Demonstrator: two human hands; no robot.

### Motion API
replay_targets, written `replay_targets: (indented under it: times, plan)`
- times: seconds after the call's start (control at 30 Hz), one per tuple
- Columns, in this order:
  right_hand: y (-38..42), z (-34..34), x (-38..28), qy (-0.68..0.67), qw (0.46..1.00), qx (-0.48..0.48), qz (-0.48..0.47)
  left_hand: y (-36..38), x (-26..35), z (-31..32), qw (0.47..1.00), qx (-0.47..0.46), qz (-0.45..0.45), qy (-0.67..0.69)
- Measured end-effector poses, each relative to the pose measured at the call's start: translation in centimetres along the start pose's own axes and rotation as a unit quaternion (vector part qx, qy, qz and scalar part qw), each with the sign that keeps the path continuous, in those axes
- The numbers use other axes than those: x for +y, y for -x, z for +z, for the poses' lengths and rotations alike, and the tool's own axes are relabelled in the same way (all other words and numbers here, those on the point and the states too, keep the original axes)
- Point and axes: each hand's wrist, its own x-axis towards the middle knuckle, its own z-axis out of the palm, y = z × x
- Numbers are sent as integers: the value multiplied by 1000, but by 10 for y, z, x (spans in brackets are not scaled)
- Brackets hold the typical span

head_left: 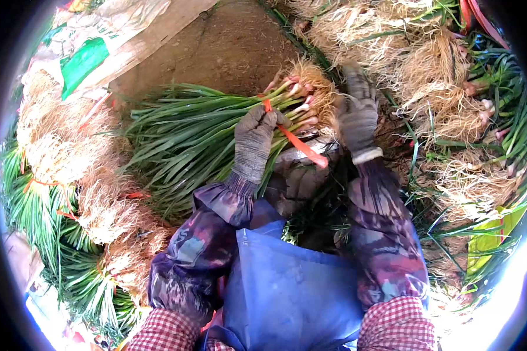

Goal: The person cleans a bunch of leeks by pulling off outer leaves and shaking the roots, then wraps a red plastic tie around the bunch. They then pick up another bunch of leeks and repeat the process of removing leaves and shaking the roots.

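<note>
The bunch (187, 131) of green plants lies on a slant. Its long line runs from low L to up R in the head view: leaf tips point L & down, roots (316, 88) point up & R. It's in the mid-top part of the view, in front of the person, w/ a brown flat patch (211, 52) just past it.

L arm comes up from the bottom, bent a bit to the R. L hand (253, 140), in a gray glove, is on top of the bunch near the white ends, w/ fingers closed on the red tie (301, 146). R arm goes almost straight up. R hand (357, 114), also gloved, is right by the roots, fingers up. It's blurry, so can't tell if it's open or shut, or if it touches them.

The bunch has long, thin, shiny green leaves, spread wide like a fan. Stem ends are white & pink, & the roots are tan & fuzzy like hair. The tie goes round near the stem ends, w/ a loose end hanging down to the R. More bunches (41, 205) sit at the far L; root piles (439, 99) are at the R.
</note>
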Motion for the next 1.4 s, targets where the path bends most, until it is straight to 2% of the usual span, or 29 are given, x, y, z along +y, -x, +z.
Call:
replay_targets:
  times: [0.07, 0.13, 0.23, 0.33, 0.37, 0.4, 0.43, 0.47, 0.5, 0.53, 0.57, 0.6, 0.63, 0.7, 0.73, 0.77, 0.8, 0.83, 0.87, 0.93, 0.97, 1.07, 1.1, 1.2, 1.23, 1.3, 1.33, 1.4]
  plan:
    - [4, 2, -23, 131, 972, -31, -193, 1, -2, 1, 998, 42, -35, 5]
    - [18, 23, -43, 223, 896, -15, -384, 3, -2, 1, 990, 90, -95, 52]
    - [-11, 39, -42, 370, 853, -12, -367, 5, 6, -3, 981, 110, -105, 118]
    - [-27, 47, -47, 397, 844, -87, -349, 6, -5, -1, 959, 139, -77, 232]
    - [-32, 50, -46, 393, 845, -110, -345, 6, -10, -4, 975, 88, -58, 195]
    - [-38, 54, -44, 390, 845, -134, -340, 18, -20, 10, 944, 68, -123, 299]
    - [-44, 42, -58, 391, 837, -201, -325, 43, -28, 38, 897, 52, -188, 397]
    - [-48, 36, -67, 389, 826, -266, -309, 61, -36, 39, 931, -5, -189, 312]
    - [-48, 49, -51, 369, 833, -188, -366, 79, -43, 41, 956, -61, -179, 222]
    - [-51, 61, -54, 450, 794, -220, -346, 83, -62, 22, 982, -156, -83, -68]
    - [-54, 67, -50, 411, 824, -210, -330, 81, -82, 7, 908, -227, 23, -353]
    - [-51, 56, -57, 394, 832, -223, -321, 76, -63, 9, 960, -223, -143, -87]
    - [-49, 46, -62, 377, 839, -236, -312, 73, -42, 10, 915, -199, -298, 186]
    - [-42, 30, -64, 307, 858, -231, -342, 68, -18, 8, 897, -131, -280, 316]
    - [-39, 24, -60, 271, 863, -234, -355, 65, -16, 6, 971, -99, -125, 179]
    - [-37, 16, -58, 159, 885, -241, -366, 64, -14, 6, 997, -60, 31, 33]
    - [-33, 17, -53, 97, 893, -199, -393, 67, -12, 5, 976, -18, 182, -115]
    - [-24, 22, -51, -29, 897, -189, -399, 66, 9, 5, 982, 15, 159, -100]
    - [-15, 21, -52, -151, 888, -171, -401, 59, 12, 0, 971, 20, 183, -151]
    - [6, 24, -61, -206, 871, -283, -344, 48, 15, -13, 939, 32, 222, -259]
    - [15, 24, -62, -263, 883, -257, -293, 42, 10, -19, 941, 26, 219, -255]
    - [16, 34, -68, -168, 911, -324, -191, 37, 2, -28, 990, 78, 91, -70]
    - [17, 36, -69, -208, 899, -347, -170, 37, 0, -34, 991, 64, 109, -50]
    - [19, 42, -67, -242, 891, -317, -216, 35, 0, -49, 983, 38, 83, -157]
    - [17, 41, -71, -304, 894, -305, -124, 33, 7, -46, 946, 59, 124, -294]
    - [15, 41, -86, -418, 866, -266, 67, 31, 27, -32, 808, 92, 195, -548]
    - [6, 47, -90, -448, 867, -199, 89, 30, 22, -29, 771, 69, 159, -613]
    - [-18, 59, -94, -622, 721, -165, 257, 16, 8, -21, 678, 25, 89, -729]
